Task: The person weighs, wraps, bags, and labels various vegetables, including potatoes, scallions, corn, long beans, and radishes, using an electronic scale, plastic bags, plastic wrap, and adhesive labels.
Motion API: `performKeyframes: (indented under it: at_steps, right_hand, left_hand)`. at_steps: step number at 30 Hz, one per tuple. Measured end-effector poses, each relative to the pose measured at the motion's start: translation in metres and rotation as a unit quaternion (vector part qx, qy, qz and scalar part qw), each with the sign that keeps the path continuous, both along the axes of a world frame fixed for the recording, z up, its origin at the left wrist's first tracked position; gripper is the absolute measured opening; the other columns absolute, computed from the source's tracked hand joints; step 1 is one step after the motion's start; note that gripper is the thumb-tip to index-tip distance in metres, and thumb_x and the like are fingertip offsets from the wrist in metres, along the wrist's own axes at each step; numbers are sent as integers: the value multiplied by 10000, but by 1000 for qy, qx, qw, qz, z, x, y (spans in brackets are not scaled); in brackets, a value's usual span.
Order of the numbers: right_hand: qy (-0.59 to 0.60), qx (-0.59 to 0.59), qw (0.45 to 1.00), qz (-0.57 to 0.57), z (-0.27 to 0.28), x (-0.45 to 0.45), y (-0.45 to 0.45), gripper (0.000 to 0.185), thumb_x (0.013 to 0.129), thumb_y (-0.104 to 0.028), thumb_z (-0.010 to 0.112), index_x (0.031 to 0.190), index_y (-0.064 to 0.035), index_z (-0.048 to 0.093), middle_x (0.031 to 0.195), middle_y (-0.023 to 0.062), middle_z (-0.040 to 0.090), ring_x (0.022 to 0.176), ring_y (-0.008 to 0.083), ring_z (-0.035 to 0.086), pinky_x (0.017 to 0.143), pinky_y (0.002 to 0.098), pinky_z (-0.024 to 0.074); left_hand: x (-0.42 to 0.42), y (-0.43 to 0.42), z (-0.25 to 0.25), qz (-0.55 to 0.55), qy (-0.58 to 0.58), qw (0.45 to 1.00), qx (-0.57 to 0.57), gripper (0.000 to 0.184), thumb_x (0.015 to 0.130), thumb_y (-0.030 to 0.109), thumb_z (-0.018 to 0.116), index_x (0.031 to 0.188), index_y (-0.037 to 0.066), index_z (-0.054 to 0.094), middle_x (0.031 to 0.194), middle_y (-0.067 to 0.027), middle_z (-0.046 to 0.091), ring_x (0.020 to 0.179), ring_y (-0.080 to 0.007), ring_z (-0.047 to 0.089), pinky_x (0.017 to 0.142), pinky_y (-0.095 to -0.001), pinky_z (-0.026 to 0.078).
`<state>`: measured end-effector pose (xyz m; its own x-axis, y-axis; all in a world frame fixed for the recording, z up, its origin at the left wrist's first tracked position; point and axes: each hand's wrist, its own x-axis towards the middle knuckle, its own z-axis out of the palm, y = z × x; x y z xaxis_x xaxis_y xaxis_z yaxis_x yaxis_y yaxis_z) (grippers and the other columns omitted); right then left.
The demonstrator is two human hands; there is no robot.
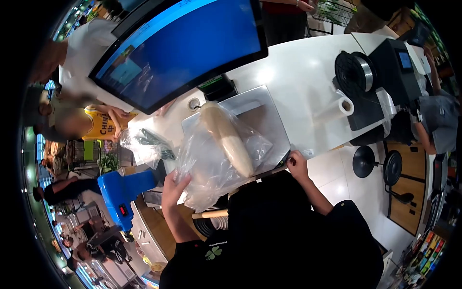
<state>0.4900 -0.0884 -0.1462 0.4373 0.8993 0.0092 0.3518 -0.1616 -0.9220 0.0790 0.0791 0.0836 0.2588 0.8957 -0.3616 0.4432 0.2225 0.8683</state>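
A long pale daikon radish (226,137) lies inside a clear plastic bag (199,156) on the metal plate of a weighing scale (272,103). The bag's loose end spreads toward me and to the left. At that left edge is my left hand (174,190), its thumb and fingers around a fold of the thin plastic. My right hand (297,164) is at the scale's front right corner with its fingers curled. What its fingertips hold or press there is hidden.
A large screen (183,48) stands behind the scale. On the white counter (288,62) to the right are a bag roll (339,107), a black reel (353,72) and a dark machine (392,72). Another bagged green vegetable (149,139) lies left, near a blue device (118,192). People stand around.
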Motion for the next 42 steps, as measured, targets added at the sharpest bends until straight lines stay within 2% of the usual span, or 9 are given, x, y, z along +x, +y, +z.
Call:
performKeyframes:
  at_steps: [10, 12, 17, 21, 24, 30, 36, 39, 42]
  right_hand:
    - [-47, -12, 999, -9, -5, 6, -51, 173, 849, 0, 711, 790, -6, 548, 894, 102, 610, 661, 162, 570, 556, 274, 453]
    - [-24, 2, 999, -25, 52, 18, -28, 221, 829, -18, 738, 758, -6, 529, 900, 96, 622, 667, 169, 540, 585, 287, 434]
    - [81, 50, 976, 194, 185, -12, 76, 183, 827, -80, 757, 832, 13, 600, 892, 57, 618, 731, 155, 534, 639, 283, 426]
    - [66, 90, 931, 348, 165, -70, 159, 210, 832, -184, 761, 843, -17, 635, 841, 103, 591, 763, 236, 603, 691, 347, 493]
    - [-102, 56, 928, 353, 147, -89, 186, 288, 807, -278, 771, 817, -26, 633, 842, 115, 603, 769, 275, 619, 704, 383, 504]
    - [-121, -1, 922, 369, 149, -87, 190, 386, 772, -378, 798, 773, -29, 633, 805, 104, 631, 783, 307, 643, 735, 407, 505]
    - [-263, 5, 936, 235, 121, -68, 214, 465, 774, -445, 807, 921, -36, 640, 836, 120, 674, 815, 317, 654, 772, 447, 498]
    - [-294, 15, 937, 186, 111, -59, 241, 571, 797, -447, 800, 1162, -33, 656, 1084, 202, 691, 1017, 365, 647, 920, 414, 497]
    - [-175, 105, 918, 341, 183, -87, 229, 839, 740, -455, 842, 1368, 11, 539, 1305, 266, 584, 1218, 400, 564, 1050, 453, 435]
  left_hand:
    - [3, 2, -8, 43, -103, 994, 11, 305, 908, 131, 603, 1115, -67, 709, 1061, -136, 750, 974, -198, 685, 925, -334, 497]
    - [0, 1, -2, 15, -128, 992, -13, 247, 893, 99, 623, 1057, -70, 698, 978, -126, 742, 897, -198, 697, 866, -335, 525]
    - [6, -2, 2, 54, -114, 991, -45, 113, 863, 14, 626, 954, -45, 657, 829, -89, 685, 753, -188, 692, 732, -325, 549]
    - [7, -3, -9, 79, -148, 985, -38, 74, 845, -13, 613, 912, -34, 633, 783, -69, 645, 701, -187, 671, 711, -341, 564]
    - [7, -1, -9, 65, -191, 979, -15, 74, 820, -35, 586, 888, -30, 615, 764, -57, 616, 664, -178, 640, 721, -356, 574]
    - [2, -1, -9, 97, -221, 970, -9, 83, 800, -37, 569, 874, -32, 607, 760, -59, 607, 652, -178, 631, 735, -378, 584]
    - [0, -2, -7, 94, -220, 970, -31, 104, 796, -43, 563, 885, -41, 616, 769, -69, 624, 659, -186, 646, 696, -372, 591]
    - [-2, 2, -5, 108, -210, 971, -45, 83, 825, -30, 603, 907, -27, 615, 763, -60, 620, 655, -174, 642, 634, -341, 576]
    - [4, 2, 1, 78, -207, 974, -45, 85, 842, -9, 623, 925, -11, 610, 763, -42, 618, 644, -145, 623, 599, -316, 551]
